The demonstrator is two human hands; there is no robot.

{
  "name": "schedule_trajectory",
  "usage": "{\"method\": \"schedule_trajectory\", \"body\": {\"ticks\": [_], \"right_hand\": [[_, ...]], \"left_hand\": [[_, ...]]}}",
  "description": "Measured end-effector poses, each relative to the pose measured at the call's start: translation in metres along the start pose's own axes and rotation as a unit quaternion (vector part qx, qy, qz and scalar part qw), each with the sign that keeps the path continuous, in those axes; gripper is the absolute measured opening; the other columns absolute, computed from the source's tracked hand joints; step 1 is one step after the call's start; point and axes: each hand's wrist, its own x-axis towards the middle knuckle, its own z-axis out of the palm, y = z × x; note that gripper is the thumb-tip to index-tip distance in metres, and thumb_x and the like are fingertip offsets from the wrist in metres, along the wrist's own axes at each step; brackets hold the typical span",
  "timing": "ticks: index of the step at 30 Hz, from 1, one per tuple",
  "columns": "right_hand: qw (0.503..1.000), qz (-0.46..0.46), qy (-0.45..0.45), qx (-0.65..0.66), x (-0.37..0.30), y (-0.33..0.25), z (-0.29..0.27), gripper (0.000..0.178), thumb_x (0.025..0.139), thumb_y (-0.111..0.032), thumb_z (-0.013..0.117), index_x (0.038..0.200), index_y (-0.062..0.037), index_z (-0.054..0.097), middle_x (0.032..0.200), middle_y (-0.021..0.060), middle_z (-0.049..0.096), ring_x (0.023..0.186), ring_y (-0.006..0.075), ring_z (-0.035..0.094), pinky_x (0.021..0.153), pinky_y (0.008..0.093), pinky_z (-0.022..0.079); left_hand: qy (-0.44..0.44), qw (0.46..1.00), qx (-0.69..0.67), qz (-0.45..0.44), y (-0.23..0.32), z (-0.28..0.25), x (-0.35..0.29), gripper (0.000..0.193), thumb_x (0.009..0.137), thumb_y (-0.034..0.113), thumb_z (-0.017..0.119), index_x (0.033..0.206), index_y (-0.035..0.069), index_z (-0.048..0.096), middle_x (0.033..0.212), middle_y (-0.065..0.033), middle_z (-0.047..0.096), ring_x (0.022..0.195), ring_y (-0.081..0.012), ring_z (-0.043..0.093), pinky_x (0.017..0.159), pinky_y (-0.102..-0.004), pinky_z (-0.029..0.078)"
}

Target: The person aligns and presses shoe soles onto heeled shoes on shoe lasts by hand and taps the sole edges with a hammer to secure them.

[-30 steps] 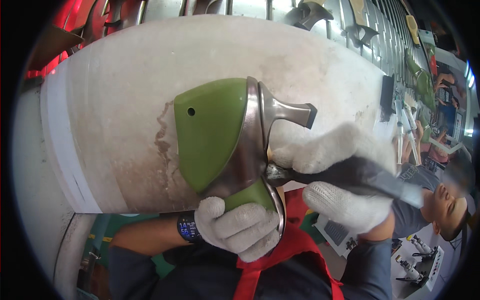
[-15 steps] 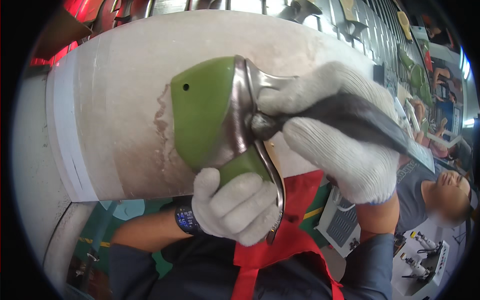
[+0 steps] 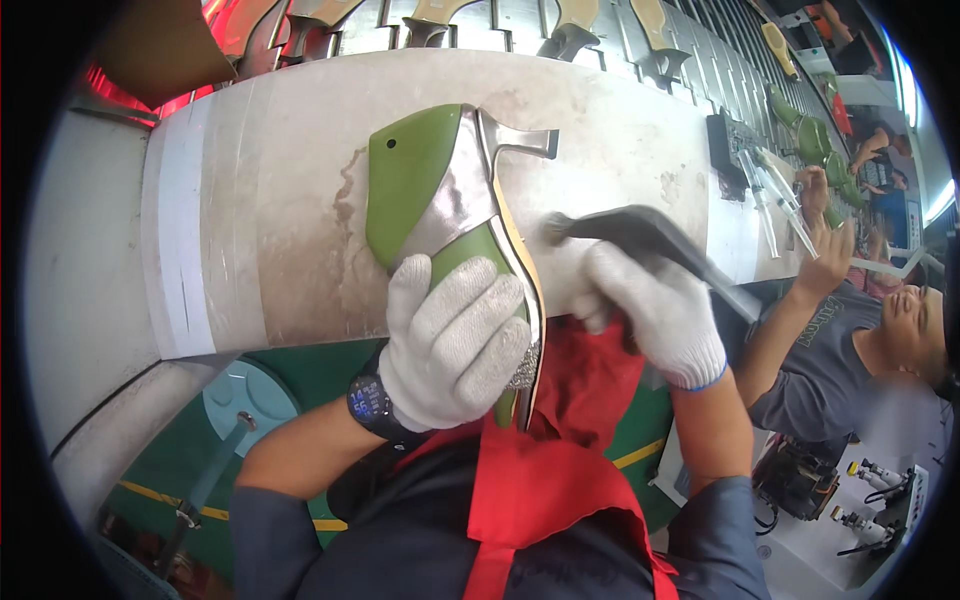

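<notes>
A silver high-heeled shoe (image 3: 458, 190) sits on a green shoe last (image 3: 412, 180), lying on its side over the pale work surface, its heel sticking out to the right. My gloved left hand (image 3: 455, 345) wraps round its forepart from below, fingers across the upper. In my gloved right hand (image 3: 655, 310) is a dark hammer (image 3: 650, 228), its round face toward the shoe's tan sole edge, with a gap between. The hammer's handle is mostly hidden by the hand.
Shoes with tan soles (image 3: 575, 15) stand along a metal roller conveyor (image 3: 500, 38) at the far side. Syringe-like tubes (image 3: 770, 205) lie at the right beside a dark block (image 3: 727, 155). A co-worker (image 3: 840, 350) is at the right, hand raised. A light-blue stool (image 3: 250, 400) stands lower left.
My right hand and the hammer have moved away from the shoe, down and right, uncovering the heel. The shoe has tilted slightly more upright in my left hand.
</notes>
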Motion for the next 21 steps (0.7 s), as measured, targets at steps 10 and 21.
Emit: {"method": "schedule_trajectory", "body": {"ticks": [10,21], "right_hand": [[0.922,-0.370,0.049,-0.103,-0.009,0.003,-0.016,0.063,0.082,-0.004,0.092,0.140,0.0041,0.070,0.092,0.0007,0.073,0.082,0.0107,0.069,0.075,0.0266,0.056],[0.803,-0.470,0.117,-0.347,0.017,-0.005,0.019,0.062,0.085,-0.029,0.093,0.134,0.0034,0.072,0.110,0.0168,0.080,0.081,0.0192,0.076,0.076,0.0344,0.062]], "left_hand": [[0.062,0.997,-0.048,-0.022,0.003,0.007,0.007,0.047,0.092,0.008,0.079,0.134,0.009,0.059,0.139,-0.0146,0.068,0.133,-0.0359,0.064,0.129,-0.0678,0.031],[0.031,0.998,-0.038,-0.043,0.007,0.000,0.004,0.035,0.095,0.020,0.077,0.126,0.016,0.062,0.135,-0.0041,0.071,0.134,-0.0275,0.064,0.127,-0.0627,0.035]]}}
